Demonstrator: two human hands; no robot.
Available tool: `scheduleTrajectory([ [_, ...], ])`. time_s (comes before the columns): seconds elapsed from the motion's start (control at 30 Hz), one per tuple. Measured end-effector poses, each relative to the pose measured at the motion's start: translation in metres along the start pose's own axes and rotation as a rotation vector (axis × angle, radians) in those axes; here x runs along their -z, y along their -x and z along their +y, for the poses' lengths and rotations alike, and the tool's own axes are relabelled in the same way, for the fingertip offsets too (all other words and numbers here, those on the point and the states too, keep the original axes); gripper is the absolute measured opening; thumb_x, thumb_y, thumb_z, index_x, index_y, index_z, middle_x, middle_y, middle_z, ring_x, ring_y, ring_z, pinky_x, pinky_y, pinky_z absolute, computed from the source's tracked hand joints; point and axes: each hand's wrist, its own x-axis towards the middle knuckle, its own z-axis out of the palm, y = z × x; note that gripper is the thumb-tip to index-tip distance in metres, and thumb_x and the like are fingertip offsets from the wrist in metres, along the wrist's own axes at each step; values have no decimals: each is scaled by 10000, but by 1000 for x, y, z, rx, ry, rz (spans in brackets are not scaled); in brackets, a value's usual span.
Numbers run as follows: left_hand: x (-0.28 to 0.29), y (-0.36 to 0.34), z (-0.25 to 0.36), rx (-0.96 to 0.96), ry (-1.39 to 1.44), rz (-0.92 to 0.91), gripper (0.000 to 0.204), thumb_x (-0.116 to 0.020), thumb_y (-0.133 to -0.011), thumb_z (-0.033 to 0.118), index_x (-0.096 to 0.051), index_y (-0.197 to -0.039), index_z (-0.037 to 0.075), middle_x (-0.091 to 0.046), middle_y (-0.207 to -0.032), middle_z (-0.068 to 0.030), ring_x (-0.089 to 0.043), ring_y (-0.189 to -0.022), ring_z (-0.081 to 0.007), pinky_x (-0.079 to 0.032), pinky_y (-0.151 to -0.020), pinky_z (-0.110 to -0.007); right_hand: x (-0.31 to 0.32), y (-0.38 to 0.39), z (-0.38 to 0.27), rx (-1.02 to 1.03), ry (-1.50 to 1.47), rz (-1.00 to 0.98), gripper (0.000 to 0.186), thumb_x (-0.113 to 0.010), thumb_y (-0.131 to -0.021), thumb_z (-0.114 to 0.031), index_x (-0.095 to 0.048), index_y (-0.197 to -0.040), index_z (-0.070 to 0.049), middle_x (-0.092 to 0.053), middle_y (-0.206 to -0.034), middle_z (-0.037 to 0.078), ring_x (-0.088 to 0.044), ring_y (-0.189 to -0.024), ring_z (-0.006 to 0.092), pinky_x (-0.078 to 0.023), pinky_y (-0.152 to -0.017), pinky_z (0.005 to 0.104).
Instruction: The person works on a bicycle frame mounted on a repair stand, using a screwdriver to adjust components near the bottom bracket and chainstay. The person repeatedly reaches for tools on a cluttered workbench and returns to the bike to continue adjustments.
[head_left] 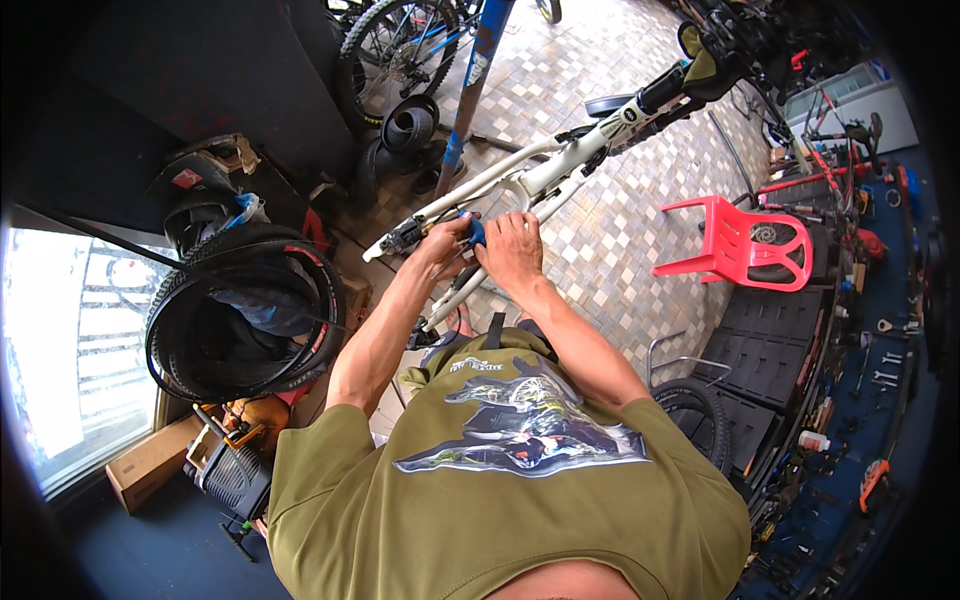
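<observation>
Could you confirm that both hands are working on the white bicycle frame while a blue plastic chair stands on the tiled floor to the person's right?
Not quite: the plastic chair is red, not blue, as the head view shows. The rest holds: the left hand and the right hand are both at the white bicycle frame, and the chair stands on the tiled floor to the person's right.

Both hands meet at a white bicycle frame (560,165): the left hand (443,243) and right hand (510,250) close around a small blue tool (476,232), perhaps a wrench. A red plastic chair (740,245) stands near on the tiled floor (620,240).
</observation>
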Motion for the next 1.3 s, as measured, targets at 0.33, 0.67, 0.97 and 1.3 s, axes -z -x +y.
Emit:
scheduleTrajectory([
  [0.33, 14, 2, -11, -74, 58, -87, 269, -580, -1052, 306, -674, -1240, 138, -693, -1130, -28, -636, -1095, -196, -490, -1005, -489, -12, 2, 0, 65, 4, 40, 260, -725, -829, -295, -693, -956, -70, -661, -980, 87, -583, -1058, 246, -369, -1014, 442],
  [0.67, 16, 3, -11, -70, 53, -41, 189, -582, -1056, 291, -689, -1114, 147, -697, -1076, -13, -632, -1038, -179, -477, -987, -486, -20, 2, 0, 70, -17, 75, 261, -719, -831, -304, -708, -929, -62, -688, -948, 94, -603, -1039, 247, -378, -1001, 436],
  [0.97, 25, 41, -8, -158, -144, -164, 305, -556, -1072, 263, -618, -1336, 124, -691, -1226, -25, -644, -1113, -187, -502, -967, -418, -5, -6, -6, -56, -54, -42, 379, -763, -799, -346, -667, -1014, -50, -716, -894, 108, -641, -982, 280, -380, -998, 439],
  [1.3, 69, 111, 0, -218, -844, -34, 549, -584, -1052, 437, -598, -1423, 33, -659, -1369, -118, -613, -1262, -221, -460, -1052, -398, -14, -17, -21, -77, 83, -165, 404, -734, -831, -311, -613, -1076, -13, -730, -907, 133, -666, -971, 283, -382, -977, 421],
])
